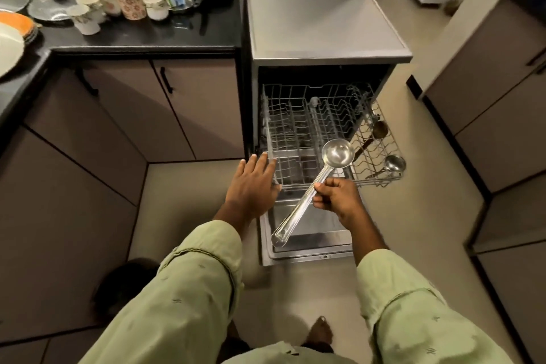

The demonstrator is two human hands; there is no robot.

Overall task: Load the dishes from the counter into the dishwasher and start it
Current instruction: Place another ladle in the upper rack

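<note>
Sleeves (192,289) lowest; right hand (336,196) pinches ladle (338,154), left hand (251,183) spread-fingered on rack (295,115); I'd lay ladle flat at two o'clock.

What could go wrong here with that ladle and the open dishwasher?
The right hand pinches the ladle partway along its long handle, so it might slip onto the open door.
The left hand rests on the pulled-out rack at its edge and could get pinched if the rack slides.
That door juts out low near the person's foot, a possible trip.
</note>
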